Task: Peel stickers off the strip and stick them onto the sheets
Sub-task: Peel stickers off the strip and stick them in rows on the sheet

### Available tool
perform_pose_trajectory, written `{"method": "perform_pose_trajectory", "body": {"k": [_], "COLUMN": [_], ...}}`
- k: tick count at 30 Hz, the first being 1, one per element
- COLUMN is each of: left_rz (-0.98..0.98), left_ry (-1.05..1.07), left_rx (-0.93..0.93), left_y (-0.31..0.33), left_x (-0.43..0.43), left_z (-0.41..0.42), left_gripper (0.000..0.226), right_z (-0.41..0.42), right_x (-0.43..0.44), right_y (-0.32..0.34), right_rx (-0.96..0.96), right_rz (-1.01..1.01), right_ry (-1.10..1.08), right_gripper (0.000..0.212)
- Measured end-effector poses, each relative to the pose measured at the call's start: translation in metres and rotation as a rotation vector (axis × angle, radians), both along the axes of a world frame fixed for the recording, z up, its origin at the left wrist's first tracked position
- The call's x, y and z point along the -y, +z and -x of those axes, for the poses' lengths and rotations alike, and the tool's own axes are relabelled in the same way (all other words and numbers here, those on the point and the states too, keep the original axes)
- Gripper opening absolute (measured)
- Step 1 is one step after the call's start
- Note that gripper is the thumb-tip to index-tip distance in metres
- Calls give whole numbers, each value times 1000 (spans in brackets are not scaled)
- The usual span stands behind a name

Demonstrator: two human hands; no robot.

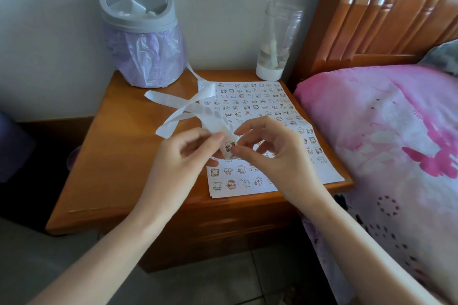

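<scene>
A long white backing strip (188, 106) loops over the wooden nightstand, its near end held up above the sheet. My left hand (183, 156) pinches that end between thumb and fingers. My right hand (267, 148) pinches a small cartoon sticker (228, 145) at the strip's end with thumb and forefinger. Below both hands lies a white sheet (250, 104) covered with rows of small cartoon stickers; more sheets seem stacked under it.
A grey lidded bin with a purple liner (143, 39) stands at the back left of the nightstand (119, 151). A clear cup with a straw (277, 39) stands at the back right. A bed with pink bedding (386, 136) adjoins the right side.
</scene>
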State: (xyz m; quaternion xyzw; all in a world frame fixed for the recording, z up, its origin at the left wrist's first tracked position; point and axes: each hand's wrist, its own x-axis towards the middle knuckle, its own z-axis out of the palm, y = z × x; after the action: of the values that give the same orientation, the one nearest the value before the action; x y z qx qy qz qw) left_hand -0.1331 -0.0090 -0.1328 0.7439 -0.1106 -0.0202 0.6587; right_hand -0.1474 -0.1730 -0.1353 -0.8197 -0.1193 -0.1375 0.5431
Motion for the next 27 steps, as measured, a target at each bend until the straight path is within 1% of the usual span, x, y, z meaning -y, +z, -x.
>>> {"method": "perform_pose_trajectory", "body": {"k": [7, 10, 16, 19, 21, 24, 27], "left_rz": [-33, -42, -62, -89, -114, -120, -125], "left_ry": [42, 50, 43, 53, 64, 70, 81], "left_rx": [16, 19, 40, 62, 72, 68, 56], "left_y": [-3, -5, -5, -4, -5, -6, -7], "left_x": [0, 1, 1, 2, 2, 2, 1], "left_z": [0, 0, 2, 2, 2, 2, 1], "left_gripper": [15, 17, 19, 30, 34, 30, 22], "right_z": [3, 2, 1, 1, 1, 1, 3], "right_x": [-2, -2, -1, 0, -1, -1, -2], "right_y": [-1, -1, -3, -4, -5, -6, -4], "right_rx": [68, 89, 151, 197, 231, 243, 235], "right_rz": [68, 93, 160, 203, 254, 340, 368], "right_ry": [-30, -26, -22, -28, -48, -77, -73], "right_gripper": [15, 11, 10, 7, 5, 14, 14]}}
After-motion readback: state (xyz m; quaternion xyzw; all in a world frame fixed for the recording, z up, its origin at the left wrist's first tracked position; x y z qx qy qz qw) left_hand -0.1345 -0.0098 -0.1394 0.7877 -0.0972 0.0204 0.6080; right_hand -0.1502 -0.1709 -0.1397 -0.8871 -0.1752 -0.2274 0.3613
